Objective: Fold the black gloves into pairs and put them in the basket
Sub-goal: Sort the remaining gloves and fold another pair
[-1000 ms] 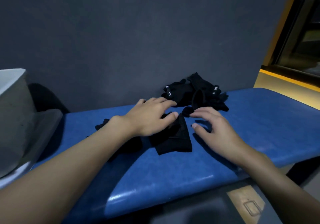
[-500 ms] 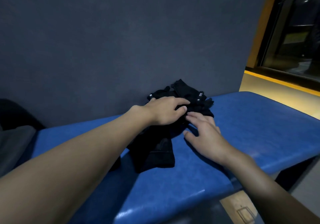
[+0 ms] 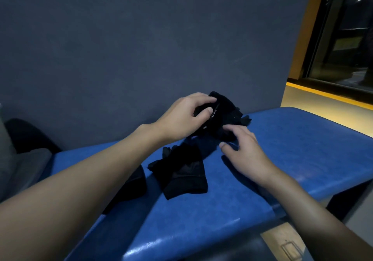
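A heap of black gloves (image 3: 228,111) lies at the back of the blue padded bench (image 3: 292,139), against the wall. My left hand (image 3: 185,115) grips a glove at the heap's left side, fingers curled over it and thumb on its cuff. My right hand (image 3: 242,149) sits just in front of the heap, its fingertips on the dark fabric; its grasp is unclear. A flattened black glove (image 3: 181,172) lies nearer on the bench, apart from both hands. Another dark piece (image 3: 133,182) shows under my left forearm. No basket is in view.
A dark grey wall (image 3: 141,49) rises directly behind the bench. A grey object (image 3: 24,166) stands off the bench's left end. To the right are a yellow-lit floor strip (image 3: 323,97) and a dark glass door (image 3: 347,39). The bench's right half is bare blue padding.
My left hand has reached farther back and closed on a glove in the heap. The right hand followed toward the heap. The flattened glove stays behind on the bench. The view swung right.
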A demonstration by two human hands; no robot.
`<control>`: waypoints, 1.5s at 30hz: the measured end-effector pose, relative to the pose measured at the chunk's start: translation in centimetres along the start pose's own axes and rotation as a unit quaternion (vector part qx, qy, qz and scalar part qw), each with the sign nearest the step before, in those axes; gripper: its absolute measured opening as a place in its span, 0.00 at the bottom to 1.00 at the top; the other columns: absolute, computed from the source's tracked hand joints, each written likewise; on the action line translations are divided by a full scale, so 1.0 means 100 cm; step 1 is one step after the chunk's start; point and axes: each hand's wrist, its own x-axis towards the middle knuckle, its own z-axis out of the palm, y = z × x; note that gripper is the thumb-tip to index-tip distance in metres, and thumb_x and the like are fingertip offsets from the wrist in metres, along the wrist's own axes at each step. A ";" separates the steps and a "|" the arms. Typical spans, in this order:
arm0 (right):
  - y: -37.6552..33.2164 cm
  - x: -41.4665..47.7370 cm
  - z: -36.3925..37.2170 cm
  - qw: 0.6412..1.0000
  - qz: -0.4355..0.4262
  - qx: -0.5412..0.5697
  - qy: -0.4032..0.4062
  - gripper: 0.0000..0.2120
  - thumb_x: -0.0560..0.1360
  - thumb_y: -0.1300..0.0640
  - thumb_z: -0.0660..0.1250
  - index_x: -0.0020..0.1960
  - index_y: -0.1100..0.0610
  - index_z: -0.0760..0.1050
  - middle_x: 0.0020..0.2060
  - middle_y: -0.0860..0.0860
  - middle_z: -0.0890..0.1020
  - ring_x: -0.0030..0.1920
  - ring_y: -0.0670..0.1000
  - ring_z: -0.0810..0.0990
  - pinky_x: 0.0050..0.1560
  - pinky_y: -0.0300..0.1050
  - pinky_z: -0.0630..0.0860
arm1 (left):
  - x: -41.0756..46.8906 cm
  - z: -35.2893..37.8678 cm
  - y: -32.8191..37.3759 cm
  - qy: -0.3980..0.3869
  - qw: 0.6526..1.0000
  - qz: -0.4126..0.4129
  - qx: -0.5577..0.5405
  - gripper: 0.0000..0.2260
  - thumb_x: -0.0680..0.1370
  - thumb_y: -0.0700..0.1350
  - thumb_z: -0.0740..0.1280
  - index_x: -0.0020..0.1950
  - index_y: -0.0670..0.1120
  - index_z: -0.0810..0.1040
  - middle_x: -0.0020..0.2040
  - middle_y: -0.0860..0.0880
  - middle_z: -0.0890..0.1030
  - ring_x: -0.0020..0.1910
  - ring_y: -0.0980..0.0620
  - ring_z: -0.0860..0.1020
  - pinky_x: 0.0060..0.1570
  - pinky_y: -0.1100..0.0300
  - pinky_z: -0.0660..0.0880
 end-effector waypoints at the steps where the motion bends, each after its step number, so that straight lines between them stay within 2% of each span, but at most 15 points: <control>1: -0.001 0.001 0.000 1.000 0.008 0.023 0.019 0.23 0.78 0.53 0.66 0.71 0.51 0.67 0.68 0.49 0.70 0.69 0.51 0.66 0.70 0.53 0.65 | -0.003 -0.005 0.001 0.025 1.000 0.010 -0.008 0.15 0.81 0.44 0.65 0.68 0.47 0.78 0.64 0.56 0.79 0.61 0.61 0.75 0.61 0.69 0.69; 6: -0.016 0.005 -0.001 0.985 0.023 0.140 0.101 0.29 0.72 0.43 0.67 0.70 0.46 0.64 0.65 0.48 0.72 0.67 0.53 0.70 0.66 0.57 0.71 | -0.020 -0.024 0.001 0.085 0.994 -0.010 -0.067 0.13 0.77 0.39 0.70 0.60 0.50 0.82 0.53 0.56 0.83 0.51 0.60 0.80 0.57 0.61 0.76; 9: -0.025 0.005 0.003 0.985 0.001 0.132 0.111 0.31 0.75 0.48 0.69 0.74 0.47 0.61 0.69 0.46 0.69 0.71 0.50 0.64 0.66 0.48 0.67 | -0.032 -0.036 0.004 0.095 0.987 -0.046 -0.121 0.13 0.78 0.35 0.67 0.56 0.51 0.83 0.47 0.52 0.85 0.45 0.55 0.84 0.46 0.59 0.80; 11: -0.032 0.005 0.007 0.982 -0.011 0.157 0.104 0.32 0.75 0.50 0.70 0.75 0.46 0.61 0.67 0.46 0.71 0.71 0.48 0.64 0.65 0.43 0.65 | -0.041 -0.046 0.007 0.098 0.982 -0.059 -0.153 0.14 0.79 0.33 0.66 0.53 0.51 0.83 0.43 0.51 0.85 0.41 0.53 0.85 0.40 0.59 0.81; 15: -0.051 0.000 0.013 0.974 -0.048 0.203 0.086 0.28 0.74 0.51 0.73 0.71 0.49 0.68 0.62 0.45 0.77 0.66 0.45 0.73 0.68 0.43 0.69 | -0.058 -0.066 0.009 0.087 0.976 -0.069 -0.188 0.15 0.79 0.30 0.66 0.50 0.51 0.82 0.45 0.53 0.85 0.43 0.54 0.85 0.44 0.60 0.80; 17: -0.065 -0.003 0.016 0.965 -0.068 0.245 0.070 0.18 0.75 0.58 0.72 0.64 0.54 0.76 0.56 0.45 0.82 0.57 0.42 0.79 0.59 0.39 0.74 | -0.068 -0.075 0.009 0.088 0.974 -0.069 -0.198 0.15 0.78 0.29 0.65 0.50 0.50 0.82 0.47 0.51 0.84 0.44 0.54 0.84 0.47 0.57 0.81; 19: -0.080 -0.007 0.020 0.952 -0.078 0.291 0.059 0.06 0.75 0.62 0.71 0.52 0.57 0.81 0.45 0.48 0.85 0.46 0.44 0.82 0.49 0.41 0.77 | -0.077 -0.085 0.008 0.099 0.970 -0.070 -0.209 0.15 0.78 0.29 0.66 0.52 0.49 0.81 0.49 0.48 0.84 0.46 0.52 0.83 0.50 0.53 0.81; 21: -0.091 -0.010 0.027 0.942 -0.070 0.323 0.059 0.01 0.76 0.63 0.70 0.45 0.59 0.80 0.39 0.54 0.84 0.40 0.46 0.81 0.44 0.45 0.77 | -0.088 -0.094 0.007 0.111 0.963 -0.086 -0.229 0.13 0.77 0.32 0.69 0.57 0.47 0.79 0.50 0.43 0.83 0.45 0.50 0.82 0.52 0.50 0.80; 23: -0.101 -0.014 0.034 0.930 -0.052 0.360 0.049 0.02 0.76 0.63 0.70 0.45 0.61 0.80 0.41 0.60 0.84 0.40 0.49 0.81 0.45 0.50 0.78 | -0.100 -0.101 0.004 0.106 0.955 -0.116 -0.251 0.18 0.76 0.36 0.73 0.63 0.47 0.76 0.50 0.42 0.82 0.45 0.50 0.80 0.53 0.50 0.80; 26: -0.116 -0.022 0.044 0.916 -0.043 0.398 0.021 0.02 0.76 0.63 0.70 0.45 0.60 0.81 0.42 0.61 0.84 0.41 0.52 0.81 0.46 0.52 0.78 | -0.122 -0.109 -0.005 0.084 0.952 -0.134 -0.263 0.24 0.74 0.33 0.74 0.67 0.46 0.73 0.45 0.44 0.81 0.41 0.49 0.77 0.50 0.52 0.79; 31: -0.129 -0.029 0.058 0.932 -0.058 0.356 -0.045 0.03 0.74 0.62 0.72 0.45 0.55 0.81 0.38 0.50 0.84 0.39 0.46 0.82 0.43 0.44 0.77 | -0.145 -0.121 -0.013 0.144 0.946 -0.139 -0.255 0.23 0.75 0.31 0.71 0.66 0.45 0.71 0.41 0.47 0.82 0.39 0.49 0.79 0.45 0.54 0.78; 35: -0.141 -0.034 0.063 0.939 -0.104 0.318 -0.084 0.16 0.71 0.58 0.76 0.58 0.52 0.79 0.48 0.46 0.84 0.51 0.42 0.81 0.47 0.33 0.74 | -0.148 -0.127 -0.007 0.135 0.952 -0.114 -0.249 0.21 0.75 0.31 0.71 0.65 0.44 0.72 0.40 0.49 0.84 0.38 0.51 0.80 0.42 0.57 0.78; 39: -0.157 -0.038 0.069 0.913 -0.123 0.383 -0.074 0.04 0.74 0.64 0.72 0.49 0.58 0.82 0.40 0.52 0.86 0.41 0.46 0.82 0.43 0.39 0.78 | -0.149 -0.125 -0.008 0.134 0.957 -0.108 -0.235 0.20 0.74 0.34 0.74 0.62 0.44 0.72 0.40 0.48 0.83 0.37 0.51 0.77 0.41 0.56 0.75; 43: -0.158 -0.034 0.074 0.890 -0.065 0.448 -0.049 0.02 0.75 0.64 0.70 0.46 0.60 0.81 0.36 0.51 0.84 0.38 0.46 0.81 0.40 0.38 0.78 | -0.154 -0.131 -0.020 0.113 0.957 -0.140 -0.228 0.28 0.71 0.42 0.78 0.67 0.49 0.71 0.50 0.46 0.83 0.48 0.50 0.82 0.52 0.55 0.80; 45: -0.158 -0.032 0.075 0.871 -0.023 0.489 -0.045 0.02 0.76 0.63 0.69 0.46 0.59 0.81 0.36 0.53 0.85 0.38 0.48 0.82 0.40 0.40 0.79 | -0.158 -0.133 -0.027 0.079 0.955 -0.176 -0.226 0.31 0.71 0.42 0.79 0.70 0.50 0.71 0.53 0.48 0.83 0.48 0.52 0.83 0.50 0.56 0.81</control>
